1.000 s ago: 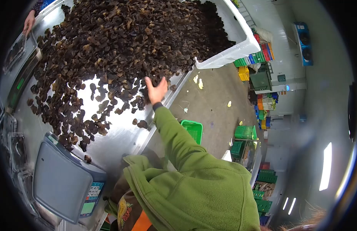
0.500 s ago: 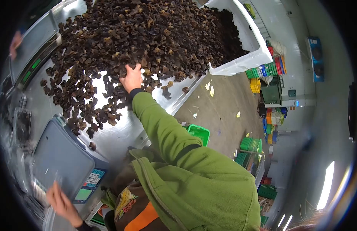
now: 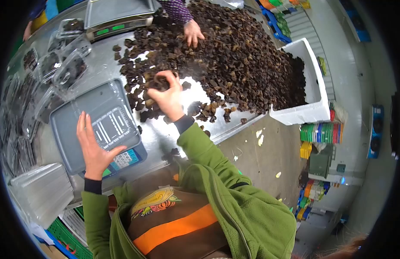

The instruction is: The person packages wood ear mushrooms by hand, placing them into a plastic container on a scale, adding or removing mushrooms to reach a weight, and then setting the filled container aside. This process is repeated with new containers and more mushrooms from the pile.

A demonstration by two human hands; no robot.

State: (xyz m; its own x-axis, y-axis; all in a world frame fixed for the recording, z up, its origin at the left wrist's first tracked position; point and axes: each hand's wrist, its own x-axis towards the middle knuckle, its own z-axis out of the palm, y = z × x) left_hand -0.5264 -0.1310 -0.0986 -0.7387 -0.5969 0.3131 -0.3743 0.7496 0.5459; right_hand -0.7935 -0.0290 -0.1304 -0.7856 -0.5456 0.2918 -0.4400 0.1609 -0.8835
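Note:
Dark brown wood ear mushrooms lie heaped across the metal table. My right hand is curled over the near edge of the pile, with some mushrooms between its thumb and fingers. On the grey platform of a blue scale rests a clear plastic tray, which looks bare inside. My left hand lies at the tray's near left corner, fingers stretched along one side and thumb spread along the other; it appears to touch the rim.
Another person's hand reaches into the pile from the far side. A second scale stands there. Clear filled packs crowd the left, with stacked clear trays nearer me. A white foam box lies tipped at the right.
My view has swung left. My left hand has come to the clear tray on the scale. My right hand has curled around mushrooms. Another person's hand now shows in the pile.

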